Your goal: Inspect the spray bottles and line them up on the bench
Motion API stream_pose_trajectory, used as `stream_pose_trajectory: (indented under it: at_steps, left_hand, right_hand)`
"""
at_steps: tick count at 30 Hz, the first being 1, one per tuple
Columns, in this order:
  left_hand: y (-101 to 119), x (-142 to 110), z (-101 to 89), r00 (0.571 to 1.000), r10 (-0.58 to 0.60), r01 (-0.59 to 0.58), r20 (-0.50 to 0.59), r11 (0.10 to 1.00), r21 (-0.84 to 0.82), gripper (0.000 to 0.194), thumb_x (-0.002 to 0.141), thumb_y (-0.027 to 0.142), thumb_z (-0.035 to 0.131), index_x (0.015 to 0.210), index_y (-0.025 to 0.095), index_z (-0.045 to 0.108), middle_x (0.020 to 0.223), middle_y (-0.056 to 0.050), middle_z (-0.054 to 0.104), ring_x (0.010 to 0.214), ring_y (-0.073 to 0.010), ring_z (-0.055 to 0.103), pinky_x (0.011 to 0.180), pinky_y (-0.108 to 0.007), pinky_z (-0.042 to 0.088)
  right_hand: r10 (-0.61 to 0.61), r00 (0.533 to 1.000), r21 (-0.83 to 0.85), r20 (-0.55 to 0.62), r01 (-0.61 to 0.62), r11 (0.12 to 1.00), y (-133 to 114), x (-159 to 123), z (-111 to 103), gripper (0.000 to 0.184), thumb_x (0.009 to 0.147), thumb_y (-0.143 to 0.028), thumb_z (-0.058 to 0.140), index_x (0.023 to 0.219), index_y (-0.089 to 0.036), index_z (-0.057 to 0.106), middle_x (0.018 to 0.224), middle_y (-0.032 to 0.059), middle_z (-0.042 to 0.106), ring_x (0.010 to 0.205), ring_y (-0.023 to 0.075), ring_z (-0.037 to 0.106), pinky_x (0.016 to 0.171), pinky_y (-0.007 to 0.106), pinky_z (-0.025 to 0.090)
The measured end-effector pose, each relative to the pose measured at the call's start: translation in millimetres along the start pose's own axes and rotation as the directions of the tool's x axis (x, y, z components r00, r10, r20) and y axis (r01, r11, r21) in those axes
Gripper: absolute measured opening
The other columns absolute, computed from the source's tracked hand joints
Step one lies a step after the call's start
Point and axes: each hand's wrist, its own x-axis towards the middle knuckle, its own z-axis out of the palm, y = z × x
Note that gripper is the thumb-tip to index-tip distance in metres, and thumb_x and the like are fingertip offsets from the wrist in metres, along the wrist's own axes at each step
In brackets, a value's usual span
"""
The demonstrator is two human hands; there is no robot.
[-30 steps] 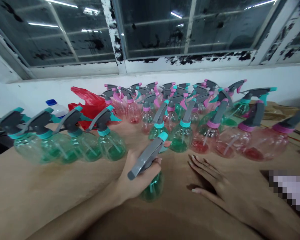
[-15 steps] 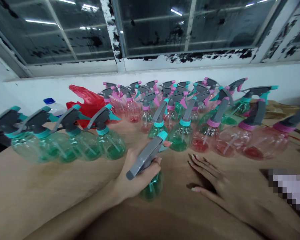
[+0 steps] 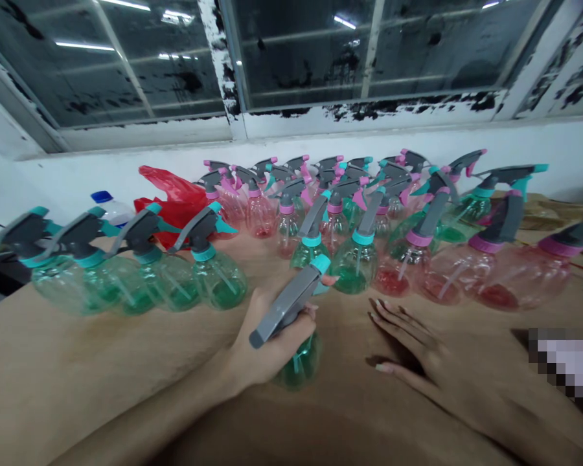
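Note:
My left hand (image 3: 274,330) is wrapped round the neck of a green spray bottle (image 3: 301,366) with a grey head and a turquoise nozzle. The bottle stands upright on the table, its neck hidden by my fingers. To the right, my right hand (image 3: 412,346) lies on the wooden table (image 3: 342,395), fingers spread, holding nothing. Just beyond the hands stand a green spray bottle (image 3: 354,268) with a turquoise collar and a pink spray bottle (image 3: 393,278) with a magenta collar.
Several green spray bottles (image 3: 218,285) stand in a row at left. Many pink and green bottles crowd the back, with a pink bottle (image 3: 500,285) at right. A red plastic bag (image 3: 175,194) and a blue-capped bottle (image 3: 109,206) sit near the wall. A pixelated patch (image 3: 571,366) is at right.
The whole view has shifted slightly, so everything appears a little further right. Both hands keep their poses, the left still round the spray bottle.

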Motion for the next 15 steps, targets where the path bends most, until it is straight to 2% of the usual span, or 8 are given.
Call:
stream_pose_trajectory:
  at_steps: [5,9,15]
  left_hand:
    - [8.2,2.3,-3.5,0.999,0.049,-0.049,-0.001,0.999,0.018,0.030,0.071,0.016,0.049,0.095,0.024,0.064,0.073,0.000,0.061,0.064,-0.0147,0.058,0.060,-0.026,0.049]
    - [6.8,2.0,-5.5,0.999,0.003,-0.004,0.047,1.000,0.025,0.028,0.072,0.019,0.049,0.094,0.024,0.065,0.063,0.001,0.056,0.049,-0.0127,0.050,0.051,-0.025,0.046]
    - [0.3,-0.6,-5.4,0.997,-0.049,0.050,0.061,0.999,-0.014,0.024,0.074,0.020,0.048,0.091,0.024,0.063,0.052,0.005,0.046,0.044,-0.0118,0.042,0.052,-0.026,0.043]
  right_hand:
    - [0.002,1.000,-0.013,-0.002,-0.002,1.000,-1.4,0.8,-0.3,0.067,0.082,-0.048,0.052,0.140,-0.025,0.028,0.144,0.0054,0.036,0.130,0.0251,0.034,0.106,0.049,0.030]
    - [0.001,1.000,-0.010,-0.008,-0.001,1.000,-1.3,-0.1,0.5,0.067,0.082,-0.047,0.052,0.141,-0.026,0.027,0.144,0.0040,0.035,0.130,0.0254,0.033,0.107,0.049,0.029]
    - [0.021,0.999,-0.014,-0.027,-0.021,1.000,-1.9,-1.0,2.1,0.067,0.082,-0.048,0.052,0.140,-0.027,0.028,0.144,0.0027,0.035,0.130,0.0251,0.034,0.107,0.047,0.029]
